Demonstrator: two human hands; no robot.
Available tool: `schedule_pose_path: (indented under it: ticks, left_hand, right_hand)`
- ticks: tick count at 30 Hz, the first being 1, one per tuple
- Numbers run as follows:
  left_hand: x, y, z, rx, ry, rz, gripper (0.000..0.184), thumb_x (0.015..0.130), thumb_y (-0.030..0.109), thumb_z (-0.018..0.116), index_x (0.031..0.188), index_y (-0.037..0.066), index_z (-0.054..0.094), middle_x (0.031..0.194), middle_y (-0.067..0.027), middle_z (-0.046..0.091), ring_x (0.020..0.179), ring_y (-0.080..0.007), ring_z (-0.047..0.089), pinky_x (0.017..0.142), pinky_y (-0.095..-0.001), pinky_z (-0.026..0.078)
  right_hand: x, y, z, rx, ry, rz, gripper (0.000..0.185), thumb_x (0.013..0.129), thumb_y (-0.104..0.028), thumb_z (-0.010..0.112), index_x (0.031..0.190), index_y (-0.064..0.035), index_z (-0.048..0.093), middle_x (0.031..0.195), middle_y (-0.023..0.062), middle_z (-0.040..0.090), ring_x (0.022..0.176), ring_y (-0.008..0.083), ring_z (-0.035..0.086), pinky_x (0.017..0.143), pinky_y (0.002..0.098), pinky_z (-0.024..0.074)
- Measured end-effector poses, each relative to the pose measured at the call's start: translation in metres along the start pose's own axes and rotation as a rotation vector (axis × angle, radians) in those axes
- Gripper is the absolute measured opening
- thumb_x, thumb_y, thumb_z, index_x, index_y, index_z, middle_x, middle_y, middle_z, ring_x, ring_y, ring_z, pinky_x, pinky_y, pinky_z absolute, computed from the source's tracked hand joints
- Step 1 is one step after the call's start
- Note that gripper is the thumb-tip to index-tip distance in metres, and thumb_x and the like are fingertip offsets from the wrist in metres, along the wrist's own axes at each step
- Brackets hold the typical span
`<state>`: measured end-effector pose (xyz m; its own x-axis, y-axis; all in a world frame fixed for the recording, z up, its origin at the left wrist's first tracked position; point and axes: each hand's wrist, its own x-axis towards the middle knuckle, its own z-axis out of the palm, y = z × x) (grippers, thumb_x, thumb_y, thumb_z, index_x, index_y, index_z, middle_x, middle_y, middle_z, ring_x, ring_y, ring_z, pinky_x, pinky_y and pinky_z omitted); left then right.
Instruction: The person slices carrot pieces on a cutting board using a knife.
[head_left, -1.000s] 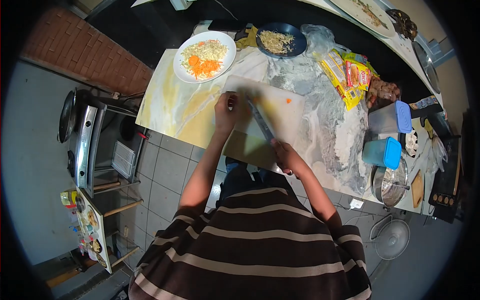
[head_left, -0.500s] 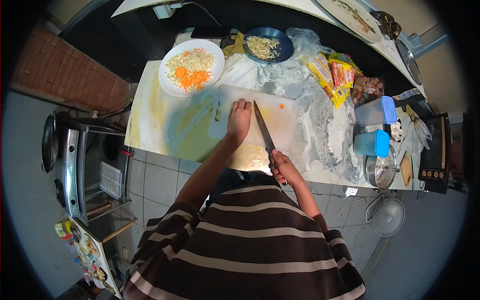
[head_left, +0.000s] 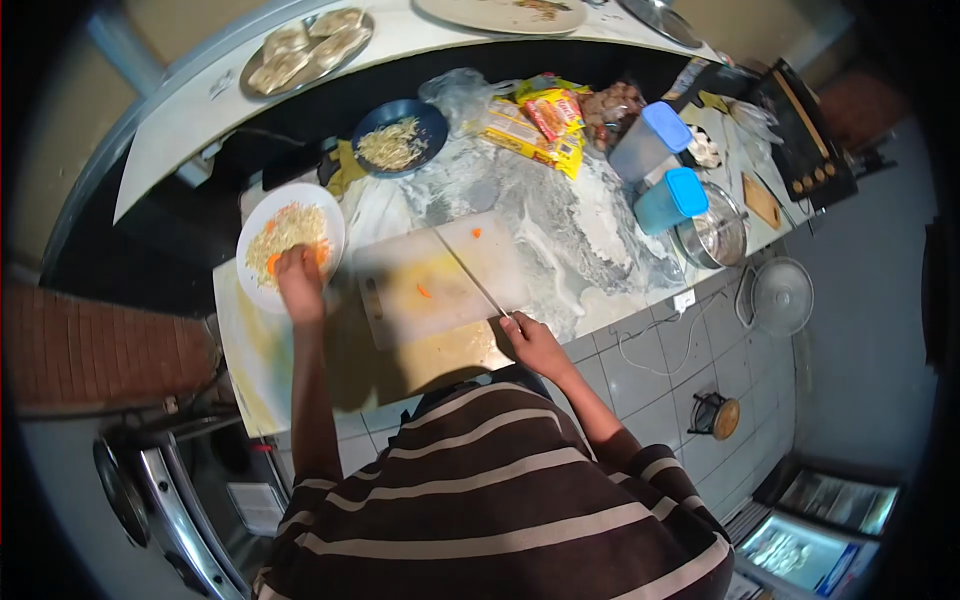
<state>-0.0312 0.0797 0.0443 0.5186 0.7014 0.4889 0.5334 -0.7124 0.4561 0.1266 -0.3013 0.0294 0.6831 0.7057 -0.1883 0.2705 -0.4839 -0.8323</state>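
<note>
My left hand (head_left: 300, 285) reaches down into the white plate (head_left: 247, 235) at the left. Its fingers are bunched at the orange carrot pieces, which lie with pale shredded vegetable (head_left: 290, 225); what they pinch is hidden. My right hand (head_left: 535, 345) grips the handle of a long kitchen knife (head_left: 470, 272). The blade lies slantwise across the white cutting board (head_left: 505, 265), pointing away from me. On the board are a thin carrot strip (head_left: 424, 291) left of the blade and a small orange bit (head_left: 477, 233) right of it.
A dark blue pan (head_left: 437, 122) of pale shreds stands behind the board. Food packets (head_left: 550, 115), two blue-lidded containers (head_left: 660, 205) and a metal bowl (head_left: 715, 245) are at the right. A raised shelf along the back holds a tray of bagged food (head_left: 310, 50).
My left hand has moved from the board to the plate. The knife remains in my right hand, its blade over the board. The view has turned to the right, and a carrot strip now shows.
</note>
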Motion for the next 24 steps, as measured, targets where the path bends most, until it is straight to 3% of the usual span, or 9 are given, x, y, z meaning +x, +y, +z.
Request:
schedule_pose_path:
  ticks: [2, 6, 8, 12, 15, 22, 24]
  left_hand:
    - [-0.004, -0.023, -0.005, 0.065, -0.065, 0.032, 0.021, 0.090, 0.013, 0.060, 0.105, -0.001, 0.063, 0.106, -0.0178, 0.061, 0.106, -0.0368, 0.053, 0.095, -0.0469, 0.041]
    - [-0.022, -0.001, -0.007, 0.109, 0.056, 0.136, 0.033, 0.089, 0.014, 0.061, 0.119, 0.002, 0.057, 0.114, -0.0185, 0.058, 0.111, -0.0403, 0.051, 0.097, -0.0491, 0.040]
    - [-0.039, 0.007, 0.006, -0.101, 0.102, 0.308, 0.039, 0.086, 0.015, 0.065, 0.122, 0.002, 0.056, 0.117, -0.0200, 0.057, 0.111, -0.0406, 0.052, 0.098, -0.0496, 0.040]
    - [-0.089, 0.051, 0.028, -0.286, -0.227, 0.209, 0.050, 0.083, 0.019, 0.071, 0.126, 0.001, 0.052, 0.123, -0.0217, 0.054, 0.114, -0.0410, 0.051, 0.100, -0.0509, 0.040]
    - [-0.109, 0.076, 0.023, -0.163, -0.296, 0.218, 0.054, 0.085, 0.021, 0.070, 0.130, 0.002, 0.049, 0.132, -0.0219, 0.048, 0.120, -0.0415, 0.047, 0.103, -0.0516, 0.038]
    - [-0.106, 0.075, 0.034, -0.160, -0.228, 0.337, 0.057, 0.085, 0.023, 0.069, 0.134, 0.003, 0.046, 0.136, -0.0217, 0.044, 0.127, -0.0415, 0.042, 0.106, -0.0544, 0.034]
    - [-0.103, 0.080, 0.023, -0.169, -0.244, 0.316, 0.057, 0.086, 0.024, 0.068, 0.134, 0.003, 0.046, 0.137, -0.0216, 0.043, 0.128, -0.0413, 0.041, 0.108, -0.0534, 0.032]
  right_hand:
    - [-0.002, -0.030, -0.012, -0.218, -0.035, 0.125, 0.041, 0.099, -0.041, 0.047, 0.108, -0.0018, 0.058, 0.083, 0.0270, 0.066, 0.078, 0.0472, 0.064, 0.071, 0.0506, 0.0513]
    - [0.003, -0.022, 0.000, -0.430, 0.159, 0.014, 0.032, 0.096, -0.035, 0.053, 0.104, -0.0035, 0.053, 0.085, 0.0218, 0.065, 0.074, 0.0424, 0.066, 0.067, 0.0502, 0.0527]
    - [0.009, -0.023, 0.005, -0.502, 0.224, -0.014, 0.030, 0.094, -0.033, 0.056, 0.103, -0.0036, 0.053, 0.088, 0.0198, 0.063, 0.077, 0.0401, 0.066, 0.066, 0.0482, 0.0536]
    - [0.027, -0.017, 0.011, -0.649, 0.340, -0.127, 0.024, 0.090, -0.024, 0.060, 0.101, -0.0041, 0.052, 0.094, 0.0146, 0.057, 0.086, 0.0340, 0.063, 0.067, 0.0435, 0.0549]
    - [0.043, -0.014, 0.013, -0.683, 0.343, -0.164, 0.024, 0.088, -0.020, 0.061, 0.104, -0.0045, 0.053, 0.098, 0.0133, 0.056, 0.092, 0.0313, 0.060, 0.071, 0.0423, 0.0544]
    - [0.054, -0.025, 0.013, -0.791, 0.407, -0.238, 0.029, 0.085, -0.019, 0.064, 0.109, -0.0048, 0.057, 0.104, 0.0133, 0.053, 0.102, 0.0314, 0.054, 0.086, 0.0427, 0.0462]
    - [0.033, -0.038, 0.006, -0.674, 0.501, -0.259, 0.030, 0.086, -0.021, 0.065, 0.110, -0.0050, 0.058, 0.107, 0.0157, 0.053, 0.101, 0.0336, 0.052, 0.087, 0.0446, 0.0432]
